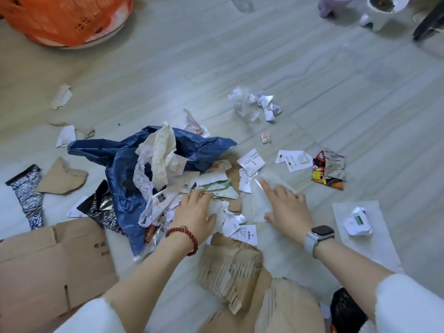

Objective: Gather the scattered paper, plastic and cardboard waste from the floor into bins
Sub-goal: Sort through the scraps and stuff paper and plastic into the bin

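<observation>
Scraps: torn paper scraps [211, 186] lie heaped on the floor [312, 75] in front of the person, just right of a crumpled blue plastic bag [125, 164]; light, limp, easily torn, best raked together and pinched as a bunch.
Clear sleeve: a clear plastic sleeve [260, 203] lies flat on the floor; thin and slick, likely to slide, so lifting an edge or corner should work better than pressing.
Left hand: the left hand [195, 210] rests on the scraps, its grip loosely curled over white paper, not yet closed on any piece.
Right hand: the right hand [287, 207] lies flat on the sleeve, fingers spread, holding nothing.
Cardboard: a torn corrugated piece [230, 267] lies near the wrists, a flattened box [48, 267] at the left; stiffer, best taken by an edge.
Foil wrappers: a red snack wrapper [329, 169] lies well right of the heap; crinkly and light.
Bin: an orange basket [64, 18] stands well apart, at the far left.
</observation>
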The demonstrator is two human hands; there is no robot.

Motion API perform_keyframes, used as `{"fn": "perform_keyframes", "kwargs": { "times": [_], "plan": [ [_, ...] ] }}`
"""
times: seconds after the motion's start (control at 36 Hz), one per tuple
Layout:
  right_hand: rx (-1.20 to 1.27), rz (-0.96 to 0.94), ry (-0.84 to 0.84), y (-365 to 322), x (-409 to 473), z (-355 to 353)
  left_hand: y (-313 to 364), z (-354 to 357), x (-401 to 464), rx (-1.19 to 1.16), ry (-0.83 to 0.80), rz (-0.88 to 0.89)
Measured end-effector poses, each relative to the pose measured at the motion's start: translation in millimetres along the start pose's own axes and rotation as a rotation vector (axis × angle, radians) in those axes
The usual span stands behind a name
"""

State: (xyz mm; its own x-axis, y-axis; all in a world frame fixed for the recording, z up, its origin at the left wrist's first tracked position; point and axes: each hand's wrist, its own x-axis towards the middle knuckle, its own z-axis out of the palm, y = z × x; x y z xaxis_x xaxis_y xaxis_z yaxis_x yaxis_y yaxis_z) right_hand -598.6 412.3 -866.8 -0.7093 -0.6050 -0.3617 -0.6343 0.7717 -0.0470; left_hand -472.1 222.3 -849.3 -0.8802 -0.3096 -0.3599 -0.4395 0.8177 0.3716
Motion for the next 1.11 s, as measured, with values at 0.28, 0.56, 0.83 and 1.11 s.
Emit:
{"fn": "perform_keyframes", "kwargs": {
  "times": [0.28, 0.56, 0.83, 1.11],
  "plan": [
    [0.471, -0.039, 0.133, 21, -32, 8, 31, 25, 33, 0.273, -0.1, -0.091],
    [0.664, 0.107, -0.01, 20, -32, 10, 25, 38, 21, 0.291, 0.038, 0.034],
    [0.143, 0.069, -0.182, 9, -34, 15, 1, 42, 8, 0.018, 0.03, 0.138],
    [0.253, 0.029, -0.048, -1, -42, 19, -14, 41, -7, -0.023, 0.04, 0.005]
  ]
}}
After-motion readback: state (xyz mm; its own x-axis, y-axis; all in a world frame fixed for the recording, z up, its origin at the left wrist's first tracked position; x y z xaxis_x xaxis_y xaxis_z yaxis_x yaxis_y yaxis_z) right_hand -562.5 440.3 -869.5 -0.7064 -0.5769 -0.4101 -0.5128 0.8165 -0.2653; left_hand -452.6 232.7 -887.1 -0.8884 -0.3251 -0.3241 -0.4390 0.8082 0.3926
